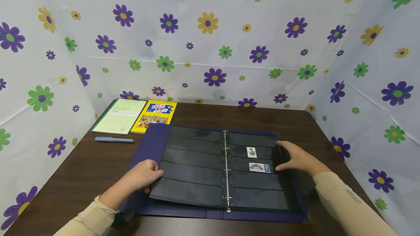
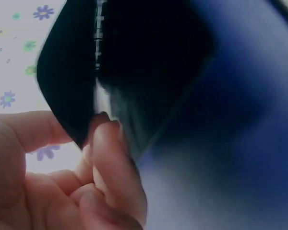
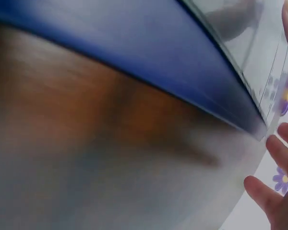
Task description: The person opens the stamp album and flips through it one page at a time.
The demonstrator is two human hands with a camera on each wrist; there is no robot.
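A purple ring binder point(image 1: 149, 148) lies spread flat on the table, with black pocket pages on both sides of its metal rings point(image 1: 225, 170). My left hand point(image 1: 141, 176) pinches the outer edge of the left black page point(image 1: 193, 157), slightly lifted from the cover; the left wrist view shows thumb and fingers at the page's corner. At the right page's outer edge is my right hand point(image 1: 300, 157), thumb and fingers spread apart and holding nothing. Two stamps sit in that page's pockets: a small portrait stamp point(image 1: 251, 152) and, below it, a wider stamp point(image 1: 259, 167).
Behind the binder to the left lie a pale green notebook point(image 1: 119, 115) and a yellow book point(image 1: 154, 115). A blue pen point(image 1: 114, 139) rests in front of the notebook. The dark wooden table point(image 1: 82, 170) is bordered by a flower-patterned cloth point(image 1: 183, 54).
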